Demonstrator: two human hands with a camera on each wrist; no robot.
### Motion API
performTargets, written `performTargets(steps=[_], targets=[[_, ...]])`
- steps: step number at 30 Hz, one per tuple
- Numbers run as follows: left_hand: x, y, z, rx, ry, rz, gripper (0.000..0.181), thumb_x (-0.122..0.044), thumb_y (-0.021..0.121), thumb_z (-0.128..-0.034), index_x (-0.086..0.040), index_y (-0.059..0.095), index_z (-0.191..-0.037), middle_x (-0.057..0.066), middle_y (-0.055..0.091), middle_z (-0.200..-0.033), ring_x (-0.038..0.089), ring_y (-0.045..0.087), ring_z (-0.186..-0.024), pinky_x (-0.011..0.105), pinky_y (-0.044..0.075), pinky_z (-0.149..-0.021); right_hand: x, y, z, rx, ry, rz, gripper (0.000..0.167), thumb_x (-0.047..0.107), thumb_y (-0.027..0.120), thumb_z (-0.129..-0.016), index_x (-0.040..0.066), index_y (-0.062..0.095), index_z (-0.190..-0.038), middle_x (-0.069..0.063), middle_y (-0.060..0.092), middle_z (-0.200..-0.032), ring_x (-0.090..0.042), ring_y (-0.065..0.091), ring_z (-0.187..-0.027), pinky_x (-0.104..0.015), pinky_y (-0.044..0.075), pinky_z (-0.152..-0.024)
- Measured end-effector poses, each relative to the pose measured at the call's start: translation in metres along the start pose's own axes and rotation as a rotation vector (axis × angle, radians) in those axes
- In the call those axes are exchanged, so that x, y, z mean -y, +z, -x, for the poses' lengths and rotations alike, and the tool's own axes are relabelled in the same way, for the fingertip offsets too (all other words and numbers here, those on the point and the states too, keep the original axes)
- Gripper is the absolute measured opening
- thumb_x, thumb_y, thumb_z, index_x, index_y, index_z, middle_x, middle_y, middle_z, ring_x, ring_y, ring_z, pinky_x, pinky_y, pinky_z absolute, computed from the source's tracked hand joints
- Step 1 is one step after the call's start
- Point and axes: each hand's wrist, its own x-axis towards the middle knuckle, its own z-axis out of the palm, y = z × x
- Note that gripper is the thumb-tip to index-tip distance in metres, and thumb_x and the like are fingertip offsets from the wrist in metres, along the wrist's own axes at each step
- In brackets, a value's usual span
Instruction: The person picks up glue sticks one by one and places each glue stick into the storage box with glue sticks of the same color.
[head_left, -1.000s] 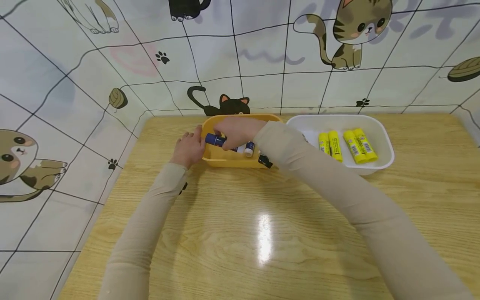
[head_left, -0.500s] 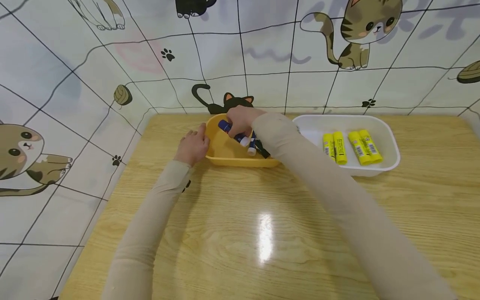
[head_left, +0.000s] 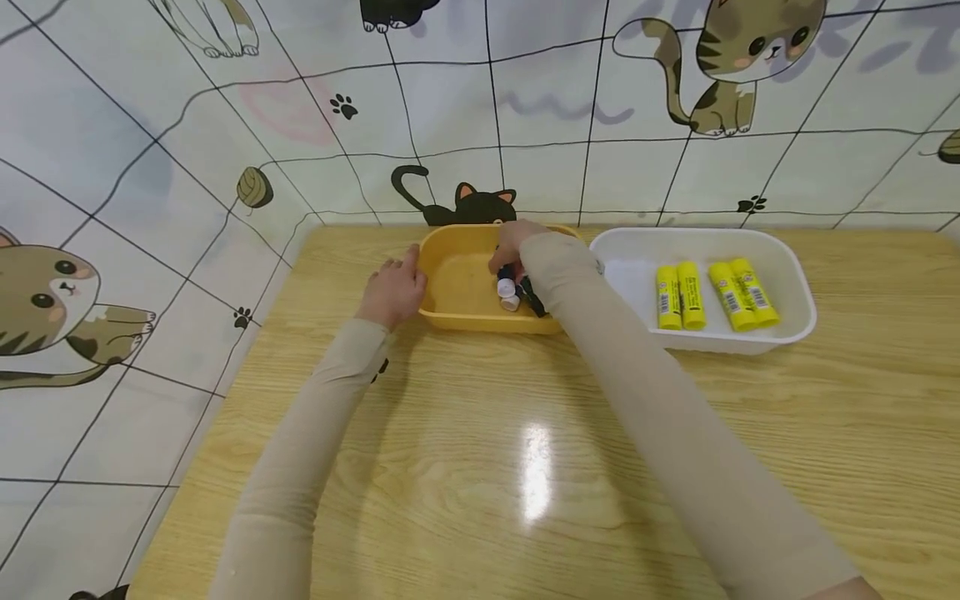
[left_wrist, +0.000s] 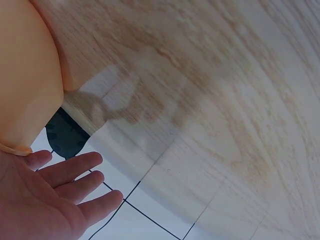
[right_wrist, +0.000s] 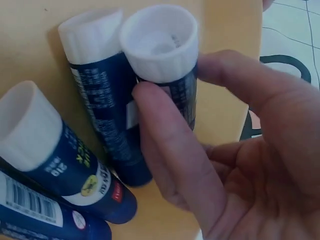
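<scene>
In the head view, a yellow plastic bin [head_left: 457, 279] stands at the back of the table. My right hand [head_left: 516, 244] reaches into it and pinches a dark blue glue stick [right_wrist: 161, 62] between thumb and fingers, its white end towards the right wrist camera. Close beside it in the bin lies another blue glue stick [right_wrist: 105, 105]. Two more, a labelled glue stick [right_wrist: 65, 155] and one with a barcode [right_wrist: 37, 210], lie further left in that view. My left hand [head_left: 393, 292] touches the bin's left rim; its fingers are extended in the left wrist view.
Right of the yellow bin is a white bin [head_left: 637, 246] with several yellow glue sticks [head_left: 691, 296] in it. The wooden table [head_left: 480, 417] extends towards me. A wall covering with printed cats [head_left: 480, 108] rises directly behind both bins.
My right hand has moved right inside the yellow bin, turning the glue stick so it sits alongside the others. My left hand has stayed at the left rim.
</scene>
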Motion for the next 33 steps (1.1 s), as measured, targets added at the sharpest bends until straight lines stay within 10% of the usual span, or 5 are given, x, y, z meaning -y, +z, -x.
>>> performTargets(steps=[6,17,27,33], targets=[[-0.001,0.000,0.000,-0.009,-0.003,-0.006,0.056,-0.026,0.020,-0.1019,-0.008,0.015,-0.155,0.024,0.040,-0.146,0.041,0.029,-0.137,0.057,0.024,-0.109,-0.001,0.006,-0.006,-0.063,0.044,0.023,0.022,0.028,0.065,-0.086,0.007,0.065,-0.080,0.000,0.058,-0.064,-0.007,0.053,-0.050,-0.019,0.045,-0.053],[-0.002,0.000,0.001,-0.005,-0.002,0.012,0.056,-0.026,0.020,-0.1021,-0.008,0.014,-0.155,0.024,0.039,-0.146,0.042,0.029,-0.137,0.057,0.022,-0.110,0.009,0.007,0.007,0.004,0.055,0.037,0.016,0.024,0.061,-0.089,0.008,0.065,-0.090,-0.003,0.055,-0.092,-0.018,0.047,-0.080,-0.028,0.041,-0.069],[-0.003,-0.001,-0.003,-0.010,0.009,0.027,0.056,-0.027,0.022,-0.1019,-0.009,0.015,-0.155,0.025,0.041,-0.145,0.041,0.031,-0.136,0.055,0.025,-0.109,0.002,0.002,0.011,0.017,0.031,0.063,0.025,0.024,0.058,-0.092,0.002,0.066,-0.103,-0.007,0.067,-0.081,-0.006,0.055,-0.044,-0.020,0.046,-0.052],[0.000,-0.001,-0.002,-0.012,0.010,0.036,0.056,-0.027,0.023,-0.1020,-0.008,0.016,-0.154,0.025,0.042,-0.144,0.041,0.034,-0.134,0.053,0.027,-0.109,0.005,-0.005,0.029,0.023,-0.043,0.064,0.029,0.029,0.057,-0.094,0.002,0.063,-0.104,-0.012,0.070,-0.082,-0.013,0.065,-0.052,-0.025,0.053,-0.062]])
